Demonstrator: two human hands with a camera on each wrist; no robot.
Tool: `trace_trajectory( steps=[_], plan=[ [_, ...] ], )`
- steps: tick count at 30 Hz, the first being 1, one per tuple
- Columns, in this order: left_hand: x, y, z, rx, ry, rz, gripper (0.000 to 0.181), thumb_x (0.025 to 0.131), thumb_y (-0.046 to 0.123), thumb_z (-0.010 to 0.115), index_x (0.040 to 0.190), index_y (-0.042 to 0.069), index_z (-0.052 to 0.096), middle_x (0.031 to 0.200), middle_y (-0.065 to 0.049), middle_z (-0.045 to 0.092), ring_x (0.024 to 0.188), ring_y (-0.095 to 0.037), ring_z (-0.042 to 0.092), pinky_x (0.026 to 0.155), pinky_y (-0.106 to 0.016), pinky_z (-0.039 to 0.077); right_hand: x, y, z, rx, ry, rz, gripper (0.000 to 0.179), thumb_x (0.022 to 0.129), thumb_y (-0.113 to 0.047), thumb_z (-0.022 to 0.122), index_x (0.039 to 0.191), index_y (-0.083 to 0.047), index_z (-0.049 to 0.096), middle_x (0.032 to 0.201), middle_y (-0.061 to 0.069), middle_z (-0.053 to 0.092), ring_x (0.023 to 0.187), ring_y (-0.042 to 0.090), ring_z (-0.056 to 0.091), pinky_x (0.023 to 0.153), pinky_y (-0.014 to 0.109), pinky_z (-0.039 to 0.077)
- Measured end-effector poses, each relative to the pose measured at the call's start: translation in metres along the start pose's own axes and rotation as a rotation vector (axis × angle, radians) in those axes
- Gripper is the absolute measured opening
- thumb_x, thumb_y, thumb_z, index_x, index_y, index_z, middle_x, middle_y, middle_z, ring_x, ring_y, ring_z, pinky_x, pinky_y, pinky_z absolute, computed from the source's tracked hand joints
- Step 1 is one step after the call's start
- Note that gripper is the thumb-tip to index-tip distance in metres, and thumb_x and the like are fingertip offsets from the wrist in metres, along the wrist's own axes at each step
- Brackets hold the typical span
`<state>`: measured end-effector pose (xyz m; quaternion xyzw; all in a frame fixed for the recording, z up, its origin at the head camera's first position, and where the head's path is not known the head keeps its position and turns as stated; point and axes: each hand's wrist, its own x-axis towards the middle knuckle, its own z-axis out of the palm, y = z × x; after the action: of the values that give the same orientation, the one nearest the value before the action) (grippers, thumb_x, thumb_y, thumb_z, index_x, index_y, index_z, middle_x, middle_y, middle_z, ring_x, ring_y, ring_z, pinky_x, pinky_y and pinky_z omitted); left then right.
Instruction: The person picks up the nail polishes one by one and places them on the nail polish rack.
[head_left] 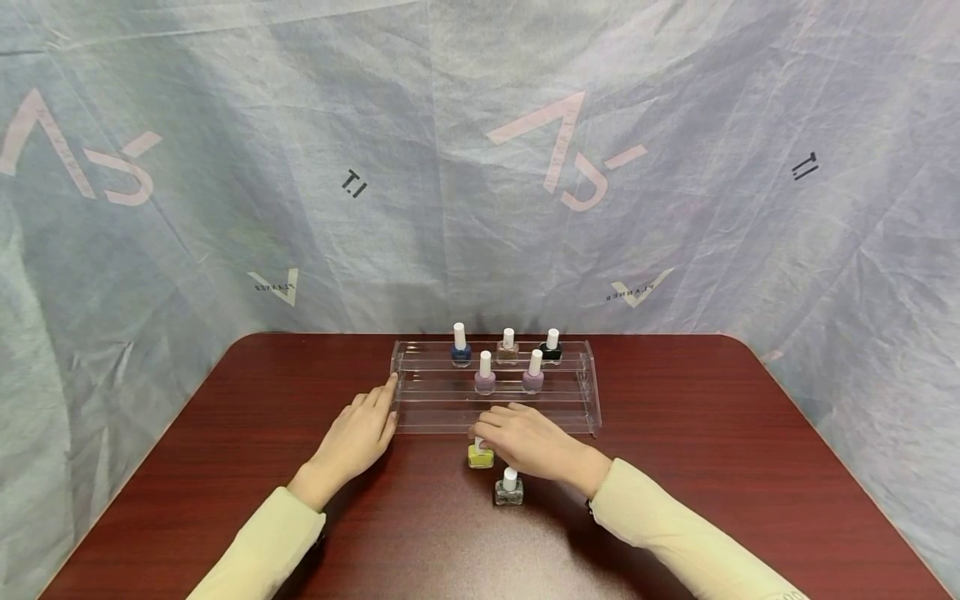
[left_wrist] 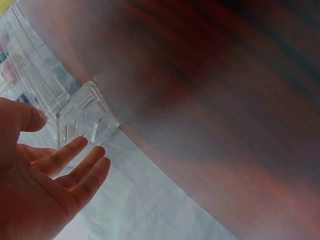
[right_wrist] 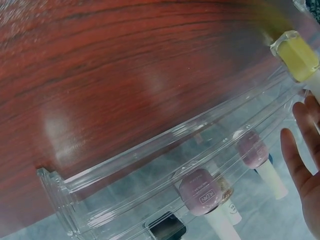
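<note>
While left hand point(head_left: 354, 433) touches clear rack point(head_left: 433, 419), fingers extended, right hand point(head_left: 531, 440) pinches yellow bottle point(head_left: 481, 457) by its cap point(head_left: 480, 444), glass body just below the grip, lower centre of head view.

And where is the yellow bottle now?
In head view, the yellow bottle is at lower centre, in the right hand, between the clear rack and grey bottle.

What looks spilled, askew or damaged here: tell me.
Nothing stands out: five bottles stand upright on the clear rack, the gray bottle stands upright on the table, and the right hand holds the yellow bottle by its cap. No spill or breakage shows.
</note>
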<state>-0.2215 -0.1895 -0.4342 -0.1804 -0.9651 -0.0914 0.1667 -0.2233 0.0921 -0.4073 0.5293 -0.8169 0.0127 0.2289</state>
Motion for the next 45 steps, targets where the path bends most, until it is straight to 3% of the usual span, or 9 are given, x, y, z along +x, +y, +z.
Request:
trace_trajectory(
  steps=[16, 22, 31, 45],
  plan=[
    [-0.001, 0.001, 0.0, -0.001, -0.004, -0.003, 0.057, 0.092, 0.019, 0.051, 0.142, 0.002, 0.03, 0.123, -0.015, 0.055, 0.107, -0.034, 0.054, 0.084, -0.046, 0.046, 0.002, 0.0, 0.0, -0.041, 0.03, -0.007, 0.009, 0.082, -0.017, 0.063, 0.091, -0.018, 0.059, 0.084, -0.009, 0.058, 0.081, 0.008, 0.057, 0.068, 0.024, 0.046],
    [-0.001, 0.001, 0.0, 0.004, -0.008, -0.002, 0.057, 0.092, 0.02, 0.05, 0.142, 0.002, 0.03, 0.123, -0.015, 0.055, 0.107, -0.034, 0.054, 0.084, -0.046, 0.046, 0.004, 0.0, -0.005, -0.027, 0.049, 0.002, 0.009, 0.084, -0.018, 0.062, 0.093, -0.016, 0.06, 0.087, -0.008, 0.059, 0.082, 0.008, 0.057, 0.066, 0.023, 0.046],
    [0.0, 0.001, 0.001, 0.011, 0.016, 0.003, 0.057, 0.091, 0.019, 0.052, 0.141, 0.002, 0.032, 0.122, -0.015, 0.056, 0.105, -0.034, 0.055, 0.084, -0.046, 0.047, 0.008, 0.007, -0.012, -0.009, 0.09, 0.028, 0.013, 0.086, -0.016, 0.059, 0.099, -0.016, 0.061, 0.093, -0.007, 0.062, 0.088, 0.01, 0.06, 0.079, 0.026, 0.049],
    [0.0, 0.0, 0.0, 0.006, -0.001, 0.005, 0.057, 0.091, 0.02, 0.051, 0.142, 0.002, 0.03, 0.122, -0.015, 0.056, 0.106, -0.034, 0.055, 0.084, -0.046, 0.047, 0.016, 0.014, -0.019, 0.014, 0.153, 0.054, 0.014, 0.085, -0.013, 0.061, 0.099, -0.013, 0.061, 0.093, -0.004, 0.062, 0.085, 0.012, 0.06, 0.076, 0.026, 0.048]
  ],
)
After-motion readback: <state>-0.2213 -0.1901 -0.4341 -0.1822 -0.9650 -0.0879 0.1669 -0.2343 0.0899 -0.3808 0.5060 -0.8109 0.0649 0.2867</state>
